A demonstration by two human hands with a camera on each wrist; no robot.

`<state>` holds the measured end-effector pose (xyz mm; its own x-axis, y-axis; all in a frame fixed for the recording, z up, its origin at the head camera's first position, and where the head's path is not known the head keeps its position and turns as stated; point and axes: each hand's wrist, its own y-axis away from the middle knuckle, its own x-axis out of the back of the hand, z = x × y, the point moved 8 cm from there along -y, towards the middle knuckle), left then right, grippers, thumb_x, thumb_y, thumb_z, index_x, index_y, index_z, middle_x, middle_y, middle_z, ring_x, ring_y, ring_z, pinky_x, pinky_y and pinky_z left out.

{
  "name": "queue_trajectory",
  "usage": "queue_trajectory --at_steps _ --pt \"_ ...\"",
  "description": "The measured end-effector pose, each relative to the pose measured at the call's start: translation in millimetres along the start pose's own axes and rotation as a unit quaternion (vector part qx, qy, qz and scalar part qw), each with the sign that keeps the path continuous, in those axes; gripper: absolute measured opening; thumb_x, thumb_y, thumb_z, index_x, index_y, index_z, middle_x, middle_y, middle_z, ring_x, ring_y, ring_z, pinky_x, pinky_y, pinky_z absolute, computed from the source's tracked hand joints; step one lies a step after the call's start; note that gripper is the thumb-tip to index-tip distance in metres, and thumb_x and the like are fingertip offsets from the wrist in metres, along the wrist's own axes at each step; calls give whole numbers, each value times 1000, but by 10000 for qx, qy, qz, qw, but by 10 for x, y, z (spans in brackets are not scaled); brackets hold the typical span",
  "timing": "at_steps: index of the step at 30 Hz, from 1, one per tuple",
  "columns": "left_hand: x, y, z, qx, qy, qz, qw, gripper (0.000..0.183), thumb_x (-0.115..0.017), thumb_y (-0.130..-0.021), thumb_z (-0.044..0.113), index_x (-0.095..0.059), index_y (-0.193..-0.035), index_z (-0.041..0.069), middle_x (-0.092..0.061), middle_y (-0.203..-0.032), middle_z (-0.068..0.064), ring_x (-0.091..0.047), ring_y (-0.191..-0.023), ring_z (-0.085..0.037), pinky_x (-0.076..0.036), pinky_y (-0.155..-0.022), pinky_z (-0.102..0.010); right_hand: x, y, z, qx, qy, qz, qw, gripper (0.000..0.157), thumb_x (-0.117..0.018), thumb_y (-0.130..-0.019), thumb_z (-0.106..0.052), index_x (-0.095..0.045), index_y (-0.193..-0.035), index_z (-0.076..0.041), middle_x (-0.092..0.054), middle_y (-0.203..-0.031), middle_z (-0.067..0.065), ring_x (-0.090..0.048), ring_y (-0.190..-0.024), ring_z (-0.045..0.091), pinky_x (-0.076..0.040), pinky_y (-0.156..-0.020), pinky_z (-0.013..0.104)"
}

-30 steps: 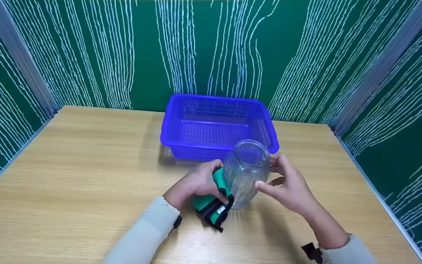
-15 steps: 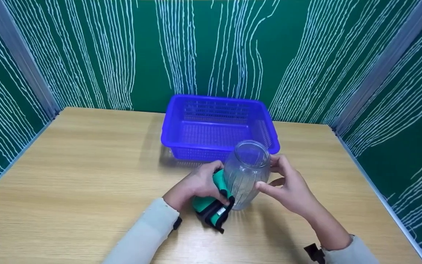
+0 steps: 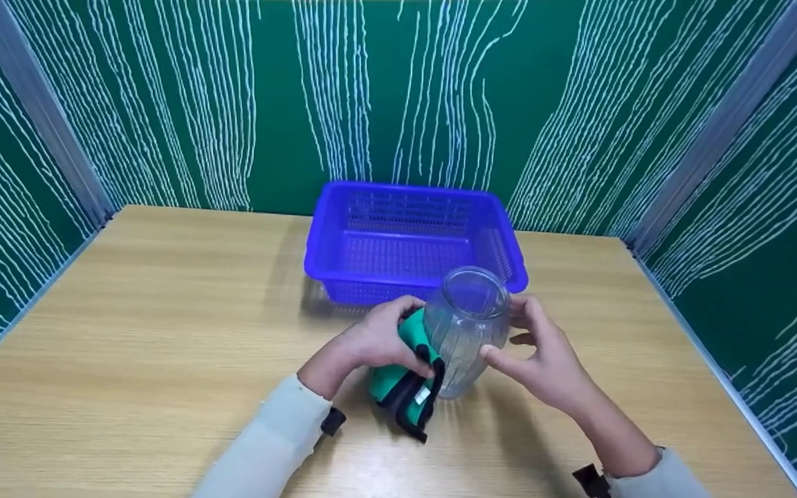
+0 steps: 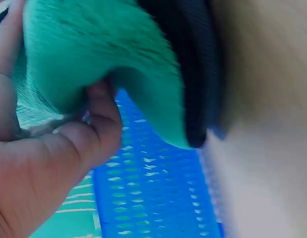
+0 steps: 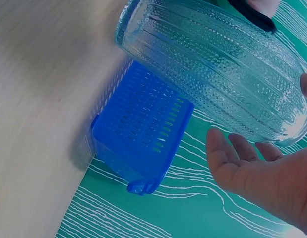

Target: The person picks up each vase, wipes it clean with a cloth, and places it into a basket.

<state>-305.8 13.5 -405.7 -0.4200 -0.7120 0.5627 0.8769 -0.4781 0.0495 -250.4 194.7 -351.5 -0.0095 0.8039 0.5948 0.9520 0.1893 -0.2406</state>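
A clear glass vase with ribbed, textured sides stands tilted in front of the basket, its open mouth upward. My right hand holds it from the right, thumb at the near side and fingers behind. In the right wrist view, the fingertips lie along the vase's side. My left hand grips a bunched green cloth with black edging and a small white tag, pressed to the vase's left side. The left wrist view has the fuzzy cloth folded between thumb and fingers.
A blue-purple perforated plastic basket sits just behind the vase on the light wooden table. Green panels with wavy white lines enclose the table at the back and both sides.
My left hand and the cloth have shifted slightly on the vase's left side, the cloth's lower corner moving a little right. The vase and right hand stay nearly in place.
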Motion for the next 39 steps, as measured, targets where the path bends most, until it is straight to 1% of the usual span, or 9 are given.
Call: queue_trajectory --at_steps 5,10,18,23,27,30,34,37,39 --pt "91 51 134 -159 85 266 9995 89 -86 -38 40 -44 -115 32 -52 -108 10 -47 -99 -12 -41 -83 -33 9 -4 -18 119 32 53 9999 61 -71 -70 -33 -38 -120 -22 -51 -114 -5 -50 -99 13 -43 -81 38" --pt "160 82 179 -194 523 431 9975 90 -86 -38 43 -44 -117 35 -52 -109 11 -47 -102 -13 -41 -84 -35 21 -5 -30 82 74 -3 9999 61 -71 -70 -34 -38 -120 -22 -50 -116 -5 -50 -100 13 -43 -82 38" --pt "289 135 295 -269 1250 702 9893 89 -83 -43 47 -39 -121 42 -49 -115 15 -46 -106 -12 -39 -88 -39 44 37 -299 144 203 57 9997 63 -74 -69 -22 -40 -120 -9 -52 -115 4 -53 -98 18 -44 -83 42" --pt "370 244 489 -538 1696 778 9810 86 -83 -53 30 -38 -127 32 -47 -122 11 -45 -109 -14 -38 -91 -35 55 41 -350 102 163 113 9998 68 -77 -65 -20 -40 -120 -7 -53 -114 7 -54 -98 19 -44 -83 42" --pt "413 307 609 -797 2135 659 9714 82 -81 -59 16 -39 -130 22 -47 -125 6 -49 -108 -12 -40 -91 -31 55 32 -329 64 167 40 9998 68 -77 -65 -23 -40 -120 -9 -53 -114 4 -54 -99 19 -44 -84 41" --pt "414 310 647 -849 2096 564 9725 78 -79 -61 16 -41 -129 22 -49 -122 6 -52 -105 -11 -41 -90 -30 46 13 -235 95 165 19 9998 68 -77 -65 -28 -39 -120 -14 -53 -113 0 -54 -99 16 -44 -84 40" --pt "339 194 561 -891 1583 530 9819 75 -79 -61 32 -41 -125 38 -49 -119 15 -49 -106 -9 -41 -88 -34 34 3 -173 122 179 30 9998 68 -76 -65 -29 -39 -120 -17 -53 -113 -3 -54 -99 14 -44 -83 39" --pt "258 106 480 -946 1410 441 9845 74 -77 -60 42 -37 -122 49 -47 -119 19 -45 -107 -10 -40 -86 -39 37 26 -262 94 213 15 9997 67 -76 -66 -24 -39 -120 -13 -53 -113 1 -54 -98 16 -44 -83 40" --pt "226 115 493 -999 1434 364 9839 74 -75 -62 42 -35 -123 49 -46 -120 17 -44 -109 -12 -40 -87 -40 43 42 -326 80 234 8 9997 66 -76 -67 -22 -39 -120 -10 -53 -113 3 -53 -98 17 -44 -84 41"
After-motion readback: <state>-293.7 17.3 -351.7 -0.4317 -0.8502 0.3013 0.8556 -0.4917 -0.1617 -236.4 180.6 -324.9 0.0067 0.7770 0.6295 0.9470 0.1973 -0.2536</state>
